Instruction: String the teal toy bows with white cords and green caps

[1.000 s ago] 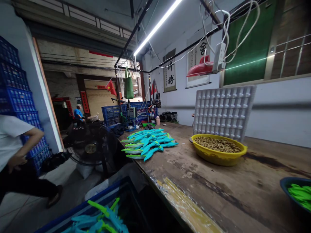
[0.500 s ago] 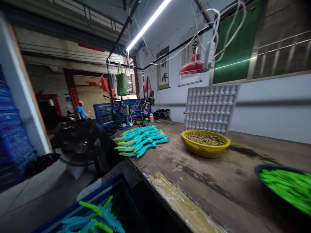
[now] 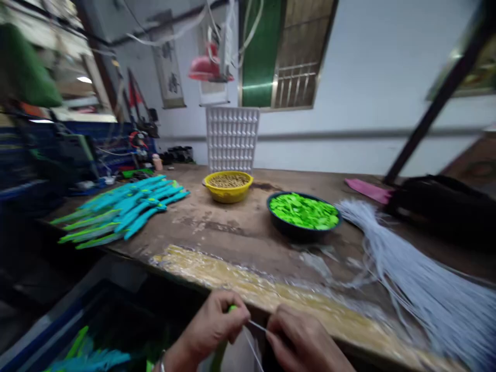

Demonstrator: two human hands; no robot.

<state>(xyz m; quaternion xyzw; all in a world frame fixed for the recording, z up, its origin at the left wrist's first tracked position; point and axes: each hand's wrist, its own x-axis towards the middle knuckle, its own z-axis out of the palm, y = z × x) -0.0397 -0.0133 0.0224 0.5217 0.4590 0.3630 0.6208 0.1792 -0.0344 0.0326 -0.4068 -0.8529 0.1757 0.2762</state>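
Low in the middle, just in front of the table edge, my left hand (image 3: 217, 321) is closed in a pinch. A small bright green piece (image 3: 232, 308) peeks out between its thumb and forefinger. A thin white string (image 3: 257, 325) stretches from there to my right hand (image 3: 304, 338), whose curled fingers grip it. Part of the string hangs below the hands. On the table beyond lies a dark basin (image 3: 298, 232) of green pieces (image 3: 304, 211). A long bundle of white strings (image 3: 420, 281) spreads over the right side.
Turquoise-and-green toy-like pieces (image 3: 135, 204) are stacked at the left on the table. A yellow basin (image 3: 228, 194) of small brownish parts stands before a grey moulded tray (image 3: 232, 139). Below left is a blue crate (image 3: 70, 315). A dark bag (image 3: 445, 206) lies at right.
My view has swung right and down towards the table. Both hands, with the green piece and white string, have come into sight, as has the string bundle.
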